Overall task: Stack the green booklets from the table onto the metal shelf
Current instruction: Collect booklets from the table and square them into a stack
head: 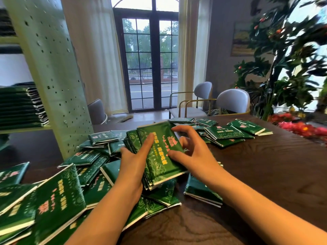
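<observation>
Booklet bundle (159, 167) gripped between left hand (132, 167), right hand (196, 156); yellow print unreadable.

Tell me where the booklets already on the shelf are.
The stack lies at the head view's far left, on the metal shelf, left of its perforated post.

Left of shelf post (53, 76): open bay above stacked booklets (19, 106).
Right of post: loose booklets (58, 195) crowd table (265, 183); bare wood farther right.

desk (265, 174): dark wood grain | on desk: green booklets (58, 195) in loose heap left and middle, a smaller group at far side, red flowers (300, 129) at right edge | metal shelf (53, 68), left: booklet stack (19, 106)
</observation>
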`<state>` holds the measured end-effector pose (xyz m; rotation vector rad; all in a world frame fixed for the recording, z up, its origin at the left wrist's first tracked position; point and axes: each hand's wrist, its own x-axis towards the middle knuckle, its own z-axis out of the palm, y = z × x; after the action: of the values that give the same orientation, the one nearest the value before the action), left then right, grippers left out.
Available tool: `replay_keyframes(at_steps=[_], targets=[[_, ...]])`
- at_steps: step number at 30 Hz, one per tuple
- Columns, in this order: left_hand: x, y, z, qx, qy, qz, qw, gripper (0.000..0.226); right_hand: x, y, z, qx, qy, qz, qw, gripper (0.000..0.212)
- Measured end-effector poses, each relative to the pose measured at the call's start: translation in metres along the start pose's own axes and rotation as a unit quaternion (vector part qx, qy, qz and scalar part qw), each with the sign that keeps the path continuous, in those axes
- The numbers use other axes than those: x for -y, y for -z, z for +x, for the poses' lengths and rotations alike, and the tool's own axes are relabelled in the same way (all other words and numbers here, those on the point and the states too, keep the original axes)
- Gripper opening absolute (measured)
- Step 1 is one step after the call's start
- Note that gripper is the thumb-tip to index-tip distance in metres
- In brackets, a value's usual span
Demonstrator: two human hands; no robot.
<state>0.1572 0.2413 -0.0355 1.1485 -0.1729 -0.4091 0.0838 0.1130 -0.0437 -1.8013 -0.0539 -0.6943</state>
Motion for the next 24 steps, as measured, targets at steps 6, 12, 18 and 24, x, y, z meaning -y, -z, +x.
replay_keyframes(at_steps=[6,12,18,24], targets=[[0.003,0.000,-0.002,0.053,0.013,0.004,0.999,0.070,-0.001,-0.006,-0.004,-0.001,0.044,-0.052,0.998,0.038],[0.002,0.000,-0.001,0.047,0.020,-0.014,0.999,0.049,-0.006,0.020,0.008,-0.004,0.041,-0.065,0.997,0.024],[-0.004,0.007,0.007,0.021,0.036,-0.031,0.999,0.052,-0.042,0.072,0.024,-0.001,-0.079,-0.394,0.916,0.023],[-0.004,0.008,0.009,0.006,0.034,-0.036,0.999,0.056,-0.051,0.078,0.020,0.099,-0.262,-0.515,0.810,0.081]])
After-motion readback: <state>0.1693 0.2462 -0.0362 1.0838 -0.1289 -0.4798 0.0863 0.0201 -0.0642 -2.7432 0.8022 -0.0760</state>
